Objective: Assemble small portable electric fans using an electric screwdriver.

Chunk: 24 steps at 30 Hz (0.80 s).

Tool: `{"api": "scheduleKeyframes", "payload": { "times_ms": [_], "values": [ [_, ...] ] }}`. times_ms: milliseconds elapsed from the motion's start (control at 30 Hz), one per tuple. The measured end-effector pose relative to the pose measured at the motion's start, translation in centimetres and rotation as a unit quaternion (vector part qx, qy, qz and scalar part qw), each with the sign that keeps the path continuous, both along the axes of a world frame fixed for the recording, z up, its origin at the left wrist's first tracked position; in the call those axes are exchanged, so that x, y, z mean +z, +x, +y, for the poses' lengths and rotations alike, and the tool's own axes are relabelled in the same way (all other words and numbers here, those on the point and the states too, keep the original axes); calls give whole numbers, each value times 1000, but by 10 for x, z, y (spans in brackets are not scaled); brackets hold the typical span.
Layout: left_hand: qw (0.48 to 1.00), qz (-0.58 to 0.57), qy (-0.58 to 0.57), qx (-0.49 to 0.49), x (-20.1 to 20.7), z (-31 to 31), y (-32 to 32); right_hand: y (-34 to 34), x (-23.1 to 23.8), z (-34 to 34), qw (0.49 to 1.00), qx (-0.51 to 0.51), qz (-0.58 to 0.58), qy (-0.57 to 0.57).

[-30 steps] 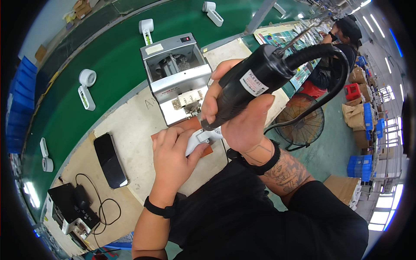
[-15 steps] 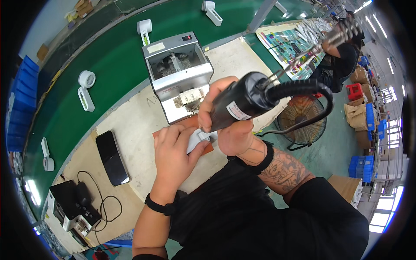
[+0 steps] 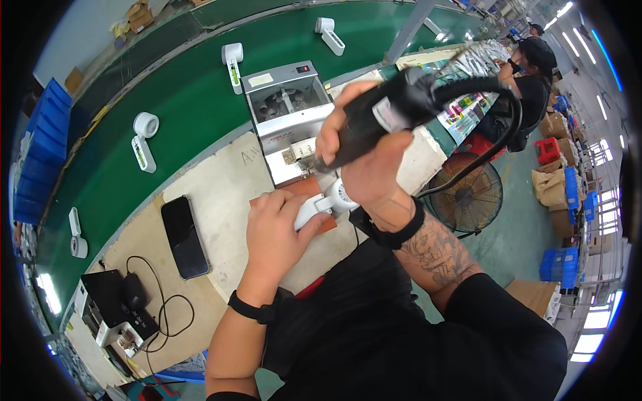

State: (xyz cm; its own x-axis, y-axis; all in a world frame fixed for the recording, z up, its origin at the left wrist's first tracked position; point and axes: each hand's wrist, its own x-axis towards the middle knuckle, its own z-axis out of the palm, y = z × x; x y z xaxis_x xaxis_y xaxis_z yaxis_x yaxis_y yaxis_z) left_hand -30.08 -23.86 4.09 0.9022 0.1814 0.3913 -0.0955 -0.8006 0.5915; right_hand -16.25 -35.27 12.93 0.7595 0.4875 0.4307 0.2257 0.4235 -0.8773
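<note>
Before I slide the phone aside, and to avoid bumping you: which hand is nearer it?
Left. The left hand, on the small white fan, is right of the phone; the right hand, around the black corded tool, is farther right.

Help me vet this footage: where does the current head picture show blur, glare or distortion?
Head view: the black electric screwdriver in the right hand looks blurred; head view: windows at lower right glare white; head view: the green conveyor belt bends near the rim.

Black tool; white handheld fan; orange-brown pad; green conveyor.
</note>
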Motion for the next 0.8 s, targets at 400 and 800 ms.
{"api": "scheduleKeyframes", "payload": {
  "times_ms": [400, 800],
  "values": [
    [1000, -12, -15, 1, -5, 16, -3, 1, -26, 29, 998, -66, -10, -2],
    [1000, -2, -9, 6, -8, 16, 10, 4, -19, 39, 989, -130, 9, -65]
  ]
}}
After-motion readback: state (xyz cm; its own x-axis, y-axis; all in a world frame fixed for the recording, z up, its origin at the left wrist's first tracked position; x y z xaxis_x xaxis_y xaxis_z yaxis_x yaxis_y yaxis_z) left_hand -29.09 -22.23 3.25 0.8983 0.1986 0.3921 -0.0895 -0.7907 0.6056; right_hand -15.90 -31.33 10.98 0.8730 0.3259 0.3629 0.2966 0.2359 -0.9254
